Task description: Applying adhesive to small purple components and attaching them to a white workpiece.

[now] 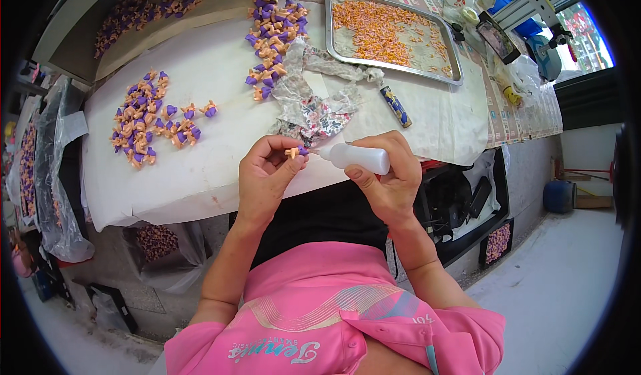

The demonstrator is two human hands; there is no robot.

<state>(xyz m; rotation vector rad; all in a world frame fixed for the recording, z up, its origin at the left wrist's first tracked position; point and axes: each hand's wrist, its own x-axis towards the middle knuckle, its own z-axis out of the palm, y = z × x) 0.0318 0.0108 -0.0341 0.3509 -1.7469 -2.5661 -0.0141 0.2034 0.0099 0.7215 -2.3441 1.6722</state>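
Observation:
Between the thumb and fingers of my left hand (268, 178) is a small peach-and-purple doll figure (294, 152). My right hand (390, 178) is closed around a white squeeze bottle (357, 156), tilted so its thin nozzle points left at the purple part of the figure. Whether the tip touches it is too small to tell. Beyond my hands lies a crumpled floral cloth (319, 111). A loose pile of similar figures (137, 118) sits on the left of the white-covered table (200, 168), and another heap (274, 41) lies further back.
A metal tray (394, 64) of small orange and pink pieces stands at the back right. Near it lies a dark blue patterned tube (396, 106). A phone (498, 38) is mounted on a stand at the far right. More figures fill a brown box (220, 24) at the back left.

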